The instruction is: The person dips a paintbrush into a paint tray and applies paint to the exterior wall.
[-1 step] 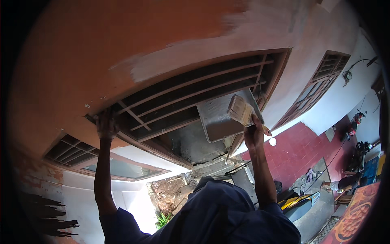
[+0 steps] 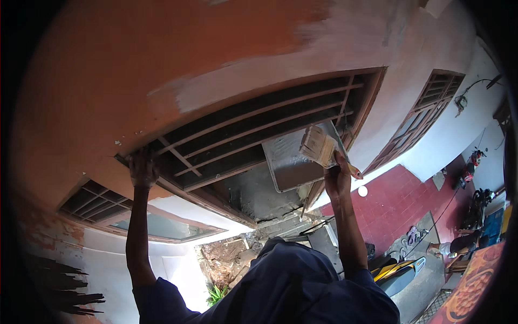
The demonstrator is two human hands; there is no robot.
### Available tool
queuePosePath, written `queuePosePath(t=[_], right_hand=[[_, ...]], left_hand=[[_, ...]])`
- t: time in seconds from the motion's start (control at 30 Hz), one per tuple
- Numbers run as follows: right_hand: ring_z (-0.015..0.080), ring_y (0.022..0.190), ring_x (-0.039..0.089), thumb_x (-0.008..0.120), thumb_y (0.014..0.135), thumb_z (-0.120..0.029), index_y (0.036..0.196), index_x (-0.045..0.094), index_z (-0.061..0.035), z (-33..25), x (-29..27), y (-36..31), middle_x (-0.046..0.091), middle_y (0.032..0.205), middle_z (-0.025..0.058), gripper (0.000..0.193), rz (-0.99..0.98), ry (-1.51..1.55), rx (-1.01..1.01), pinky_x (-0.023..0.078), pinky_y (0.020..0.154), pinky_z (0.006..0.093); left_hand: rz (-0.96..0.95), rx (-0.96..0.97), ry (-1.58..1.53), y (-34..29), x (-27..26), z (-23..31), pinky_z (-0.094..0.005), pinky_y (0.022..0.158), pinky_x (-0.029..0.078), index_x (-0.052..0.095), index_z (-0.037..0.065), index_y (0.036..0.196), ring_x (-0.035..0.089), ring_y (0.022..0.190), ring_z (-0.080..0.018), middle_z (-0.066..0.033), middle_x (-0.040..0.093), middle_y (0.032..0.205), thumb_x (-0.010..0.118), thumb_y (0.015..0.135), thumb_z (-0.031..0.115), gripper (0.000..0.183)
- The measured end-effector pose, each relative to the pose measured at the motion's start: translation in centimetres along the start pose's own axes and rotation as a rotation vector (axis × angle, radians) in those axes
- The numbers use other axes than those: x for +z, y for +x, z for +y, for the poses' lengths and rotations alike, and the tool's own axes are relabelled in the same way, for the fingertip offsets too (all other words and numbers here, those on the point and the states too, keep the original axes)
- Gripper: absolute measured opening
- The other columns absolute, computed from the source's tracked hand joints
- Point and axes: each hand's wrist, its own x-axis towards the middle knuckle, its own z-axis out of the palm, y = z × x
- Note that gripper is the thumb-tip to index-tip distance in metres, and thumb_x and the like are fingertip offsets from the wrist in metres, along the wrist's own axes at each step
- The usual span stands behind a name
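Observation:
My right hand (image 2: pixel 338 183) is closed round the handle of a wide paintbrush (image 2: pixel 319 147), whose bristles point up and to the left, coated in pale paint. Just behind the brush is a shallow metal paint tray (image 2: pixel 286 156) with brownish paint at its lower end. Its right edge passes close to my right hand; whether the fingers also grip it, I cannot tell. My left hand (image 2: pixel 143 168) is raised to the left upper corner of a wooden window frame (image 2: pixel 178 185), its fingers hooked over the wood. Above it, the wall (image 2: pixel 108 70) is orange, with a paler brushed area (image 2: pixel 216 86).
Wooden bars (image 2: pixel 259 116) cross the opening in front of me. Another barred window (image 2: pixel 97 200) is at left, one more (image 2: pixel 415 116) at right. Far below lie a red tiled floor (image 2: pixel 394 194), sandals (image 2: pixel 413 236), a motorcycle (image 2: pixel 480 200) and a person (image 2: pixel 458 244).
The brush head has tipped slightly to the left in my right hand. My left hand keeps its place on the frame, and the whole view has shifted a little.

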Motion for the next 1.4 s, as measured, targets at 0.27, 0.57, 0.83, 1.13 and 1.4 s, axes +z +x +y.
queuePosePath(t=[0.27,0.57,0.83,1.13,1.4], right_hand=[[0.0142,0.094,0.056,0.063,0.081,-0.011,0.113,0.052,0.0037,2.8,16.4,2.4,0.059,0.103,0.0106,0.037,-0.427,-0.448,-0.427,0.044,0.084,0.0262],[0.0128,0.089,0.057,0.064,0.081,-0.011,0.107,0.055,0.0056,6.1,27.0,3.5,0.061,0.098,0.0108,0.032,-0.755,-0.623,-0.685,0.046,0.077,0.0234],[0.0144,0.085,0.058,0.063,0.079,-0.008,0.106,0.057,0.0043,-2.3,22.0,6.6,0.061,0.096,0.0109,0.030,-0.380,-0.604,-0.961,0.047,0.078,0.0264],[0.0147,0.083,0.057,0.062,0.081,-0.008,0.103,0.059,0.0036,-3.5,22.1,7.1,0.061,0.095,0.0102,0.025,-0.125,-0.822,-1.148,0.047,0.076,0.0266],[0.0206,0.061,0.058,0.064,0.071,0.001,0.099,0.058,0.0018,9.9,28.2,1.6,0.059,0.077,0.0110,0.029,-0.706,-0.789,-1.208,0.047,0.052,0.0302]], left_hand=[[-0.039,0.001,-0.015,-0.4,0.4,0.0,-0.0538,0.097,0.028,0.044,0.013,0.123,0.042,0.121,-0.0239,-0.0106,0.040,0.133,0.048,0.079,0.020,0.045],[-0.057,-0.002,-0.055,-0.8,0.2,-0.1,-0.0483,0.104,0.017,0.046,0.014,0.122,0.037,0.125,-0.0211,-0.0098,0.041,0.133,0.054,0.074,0.023,0.049],[-0.096,-0.009,-0.046,-0.9,0.3,-0.3,-0.0492,0.104,0.019,0.046,0.014,0.122,0.039,0.123,-0.0209,-0.0091,0.042,0.132,0.052,0.076,0.024,0.048],[-0.073,-0.007,-0.053,-0.8,0.3,-0.2,-0.0500,0.102,0.023,0.046,0.013,0.121,0.041,0.121,-0.0215,-0.0091,0.043,0.131,0.049,0.078,0.022,0.045],[-0.047,0.007,-0.056,-0.4,0.1,-0.1,-0.0525,0.100,0.025,0.046,0.012,0.119,0.041,0.120,-0.0256,-0.0108,0.044,0.130,0.048,0.078,0.021,0.042]])
